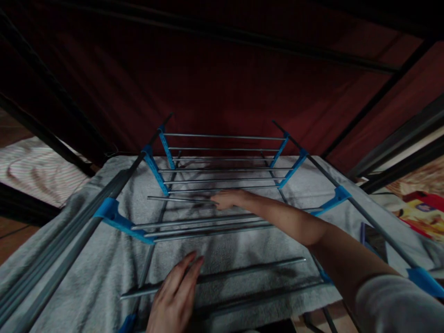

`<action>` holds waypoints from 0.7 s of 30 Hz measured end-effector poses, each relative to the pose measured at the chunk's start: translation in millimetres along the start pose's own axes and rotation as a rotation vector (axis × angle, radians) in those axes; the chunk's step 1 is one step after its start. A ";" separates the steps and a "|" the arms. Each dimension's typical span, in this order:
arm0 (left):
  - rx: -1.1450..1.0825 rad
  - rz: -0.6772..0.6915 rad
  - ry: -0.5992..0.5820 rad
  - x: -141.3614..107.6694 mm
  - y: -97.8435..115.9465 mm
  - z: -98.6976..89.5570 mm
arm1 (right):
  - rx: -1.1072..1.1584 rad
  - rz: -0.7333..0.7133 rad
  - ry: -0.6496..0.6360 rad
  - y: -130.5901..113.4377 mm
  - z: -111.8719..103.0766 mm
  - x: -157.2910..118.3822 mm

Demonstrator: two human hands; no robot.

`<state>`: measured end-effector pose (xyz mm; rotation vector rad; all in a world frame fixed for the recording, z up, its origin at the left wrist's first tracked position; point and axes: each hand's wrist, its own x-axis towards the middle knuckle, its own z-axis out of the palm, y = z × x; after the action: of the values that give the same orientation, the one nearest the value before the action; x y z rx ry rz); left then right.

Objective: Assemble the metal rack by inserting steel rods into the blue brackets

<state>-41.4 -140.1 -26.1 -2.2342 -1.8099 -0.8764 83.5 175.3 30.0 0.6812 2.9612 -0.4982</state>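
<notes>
A rack of grey metal tubes with blue plastic brackets (121, 224) stands on a grey cloth. My right hand (225, 199) reaches into its middle, fingers closed on one end of a thin metal rod (173, 199) that points left. My left hand (176, 296) is at the bottom, palm down, fingers stretched and holding nothing, beside a loose metal rod (256, 267). Between the two hands, several rods (208, 226) span the near brackets. Farther back, more rods (222, 169) join the far blue brackets (293, 170).
Dark red fabric (222, 83) on a black frame hangs behind the rack. Several long tubes (69, 240) lie along the left side of the grey cloth (114, 268). A red and yellow package (425, 210) is at the far right, and striped cloth (38, 169) at the left.
</notes>
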 end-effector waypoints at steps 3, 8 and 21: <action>-0.055 -0.037 0.035 19.8 2.0 -10.7 | -0.068 0.049 -0.071 4.5 -17.6 -13.9; -0.080 -0.092 0.207 63.7 8.3 -26.9 | -0.153 0.032 0.034 5.9 -47.1 -52.9; 0.252 -0.049 0.329 186.0 7.1 -54.4 | -0.254 -0.009 0.325 -11.3 -66.6 -82.8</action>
<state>-33.6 -8.1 115.8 -1.7833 -1.7179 -0.9039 153.9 152.9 107.3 0.7860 3.2425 -0.0050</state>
